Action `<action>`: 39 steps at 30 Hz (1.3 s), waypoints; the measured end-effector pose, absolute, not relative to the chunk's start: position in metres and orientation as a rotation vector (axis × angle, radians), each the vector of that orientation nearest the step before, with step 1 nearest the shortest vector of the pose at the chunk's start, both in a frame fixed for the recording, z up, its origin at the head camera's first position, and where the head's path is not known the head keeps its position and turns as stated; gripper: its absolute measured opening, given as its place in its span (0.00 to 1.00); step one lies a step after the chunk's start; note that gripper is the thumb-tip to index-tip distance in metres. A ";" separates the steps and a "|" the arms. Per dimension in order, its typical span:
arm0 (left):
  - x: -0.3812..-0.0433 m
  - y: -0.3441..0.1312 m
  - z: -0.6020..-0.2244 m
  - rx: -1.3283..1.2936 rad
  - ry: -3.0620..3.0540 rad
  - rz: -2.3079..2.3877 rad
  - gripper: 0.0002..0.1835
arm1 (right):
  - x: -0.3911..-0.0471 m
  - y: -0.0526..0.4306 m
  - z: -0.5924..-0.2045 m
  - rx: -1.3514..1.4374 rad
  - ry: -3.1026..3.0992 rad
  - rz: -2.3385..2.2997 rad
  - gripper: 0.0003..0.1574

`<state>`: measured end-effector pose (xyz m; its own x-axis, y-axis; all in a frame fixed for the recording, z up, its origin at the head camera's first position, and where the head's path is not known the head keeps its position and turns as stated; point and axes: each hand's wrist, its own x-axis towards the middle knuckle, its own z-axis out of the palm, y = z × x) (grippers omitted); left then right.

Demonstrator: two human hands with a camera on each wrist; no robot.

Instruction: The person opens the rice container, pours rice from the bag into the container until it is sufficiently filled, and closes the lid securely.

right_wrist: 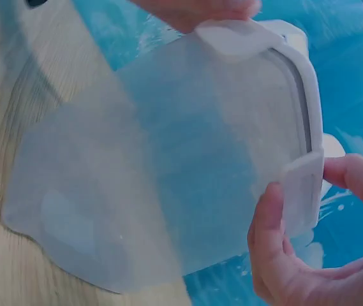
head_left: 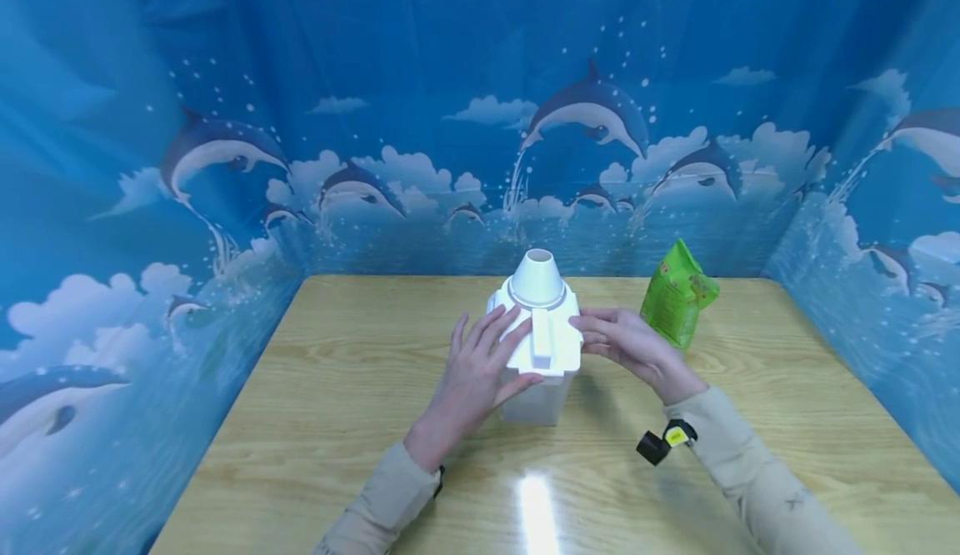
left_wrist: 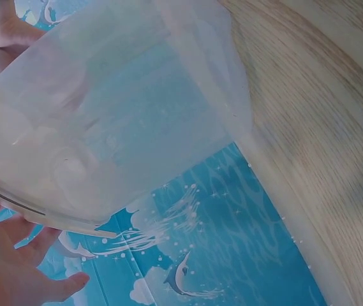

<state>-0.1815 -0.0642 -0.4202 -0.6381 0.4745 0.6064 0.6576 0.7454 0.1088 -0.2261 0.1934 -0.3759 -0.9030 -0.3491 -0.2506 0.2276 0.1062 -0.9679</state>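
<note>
A translucent plastic container (head_left: 531,401) stands upright on the table, topped by a white lid (head_left: 566,337) with a cone-shaped spout (head_left: 537,278). My left hand (head_left: 474,372) rests on the lid's left side, its fingers spread over the top and the thumb near the front edge. On the opposite side, my right hand (head_left: 633,342) pinches a white side latch (right_wrist: 302,194) of the lid between thumb and fingers, as the right wrist view shows. Through the cloudy container wall (left_wrist: 136,115) in the left wrist view, nothing inside can be made out clearly.
A green bag (head_left: 677,297) stands toward the back right of the wooden table (head_left: 360,372), beyond my right hand. A blue curtain (head_left: 450,55) printed with dolphins closes off the back and both sides.
</note>
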 end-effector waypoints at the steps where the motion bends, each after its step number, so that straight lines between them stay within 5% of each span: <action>1: -0.182 -0.064 -0.420 -0.852 -2.383 -0.433 0.39 | -0.227 0.194 -0.376 -0.110 1.918 -1.873 0.43; 10: -0.181 -0.064 -0.419 -0.853 -2.383 -0.435 0.39 | -0.238 0.196 -0.381 -0.037 1.624 -1.974 0.10; 13: -0.181 -0.064 -0.419 -0.852 -2.380 -0.432 0.39 | -0.240 0.195 -0.383 -0.043 1.602 -1.970 0.07; 32: -0.181 -0.064 -0.419 -0.846 -2.391 -0.427 0.40 | -0.243 0.192 -0.381 -0.058 1.618 -1.958 0.08; 39: -0.180 -0.064 -0.418 -0.843 -2.392 -0.429 0.40 | -0.241 0.193 -0.381 -0.094 1.725 -1.919 0.33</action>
<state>-0.1801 -0.0638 -0.4178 -0.6444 0.4717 0.6019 0.6514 0.7509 0.1089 -0.2410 0.1929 -0.3806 -0.8448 -0.4396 -0.3049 0.3499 -0.0228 -0.9365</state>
